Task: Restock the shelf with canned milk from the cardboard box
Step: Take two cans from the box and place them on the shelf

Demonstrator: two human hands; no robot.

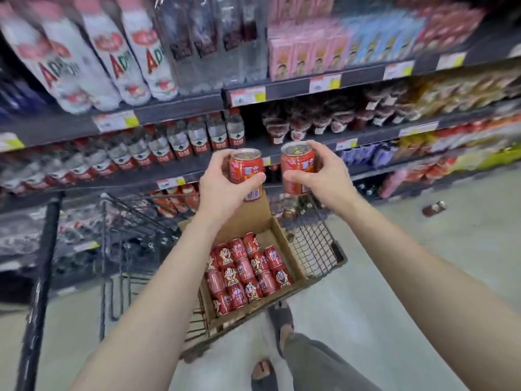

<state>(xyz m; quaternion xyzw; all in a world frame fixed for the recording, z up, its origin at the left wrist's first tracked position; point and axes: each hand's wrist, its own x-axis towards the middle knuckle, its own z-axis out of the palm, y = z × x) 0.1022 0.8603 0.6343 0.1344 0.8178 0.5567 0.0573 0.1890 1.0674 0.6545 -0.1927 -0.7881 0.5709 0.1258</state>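
At 6 o'clock, nearest the camera, a grey trouser leg point(318, 359) and two feet in dark open sandals point(280, 317) stand on the pale floor point(423, 277). Just beyond them an open brown cardboard box point(284, 238) sits in a black wire shopping cart point(315, 249), holding rows of small red milk cans with cartoon faces point(245, 272), packed touching one another toward the box's near end.

Both bare forearms reach up toward 12 o'clock. The left hand point(222, 184) is wrapped around one upright red can point(244, 170), thumb across its front. The right hand point(321, 173) grips a second red can point(297, 165), tilted slightly. The two cans are near each other, apart.

Behind them runs a dark metal store shelf point(180, 105) with price tags. Small water bottles with red labels point(180, 142) stand at 10 o'clock, large white bottles point(112, 57) at 11, pink cartons point(307, 52) at 1. At 3 o'clock a dark bottle point(434, 208) lies on the floor.
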